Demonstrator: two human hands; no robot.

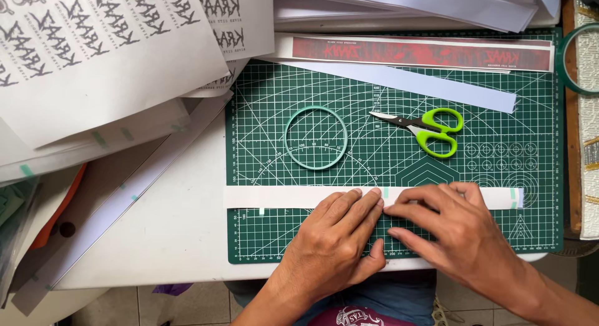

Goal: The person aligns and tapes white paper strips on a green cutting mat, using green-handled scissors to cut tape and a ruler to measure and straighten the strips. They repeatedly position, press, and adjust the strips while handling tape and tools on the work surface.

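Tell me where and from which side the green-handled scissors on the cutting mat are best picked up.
Probably by the green loop handles, coming from the right. The scissors lie flat and closed on the cutting mat, blades pointing left toward the tape ring, handles to the right. The right hand is nearer them; both it and the left hand press on the white paper strip.

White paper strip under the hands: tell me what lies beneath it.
The white paper strip lies on the green cutting mat, its left end over the white table. The left hand and right hand cover its middle, hiding that part.
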